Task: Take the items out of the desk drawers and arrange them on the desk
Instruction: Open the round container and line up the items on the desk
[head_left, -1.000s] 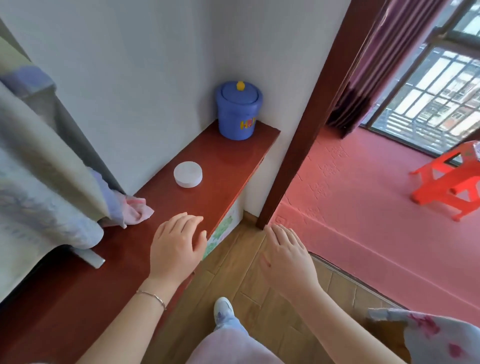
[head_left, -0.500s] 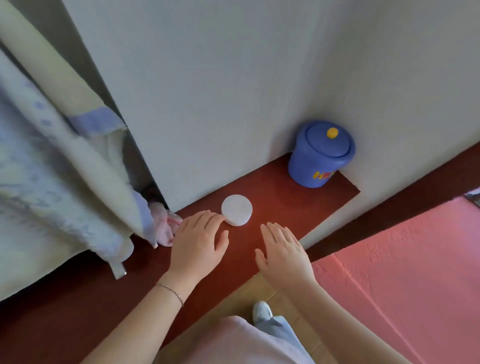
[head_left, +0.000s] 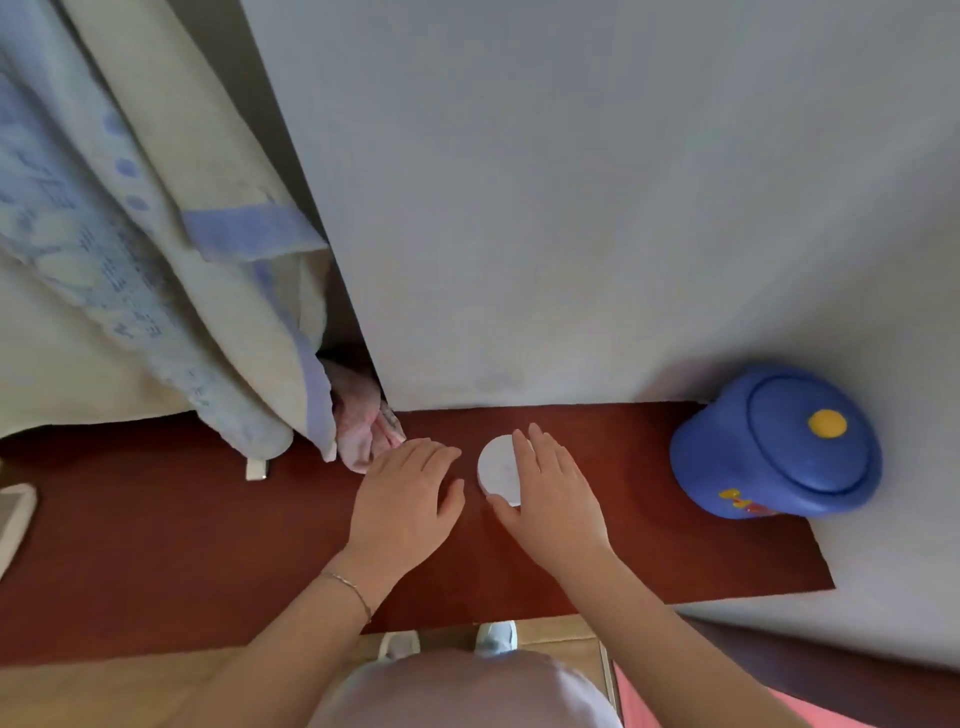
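Observation:
A dark red desk top (head_left: 156, 545) runs along a white wall. On it lies a small round white container (head_left: 494, 466). My right hand (head_left: 553, 499) hovers over its right side with fingers spread, covering part of it; whether it touches is unclear. My left hand (head_left: 408, 491) is flat and open just left of the container, holding nothing. A blue lidded jar (head_left: 779, 447) with a yellow knob stands at the desk's right end. No drawer shows in this view.
A pale blue-patterned blanket (head_left: 130, 260) hangs over the desk's left part, with a pink cloth (head_left: 358, 421) bunched under it. A white object (head_left: 15, 514) lies at the far left edge. My shoes (head_left: 496, 636) and the wood floor show below.
The view has swung to look straight down at the desk. Both hands have moved forward over the desk, the right one reaching onto the white container.

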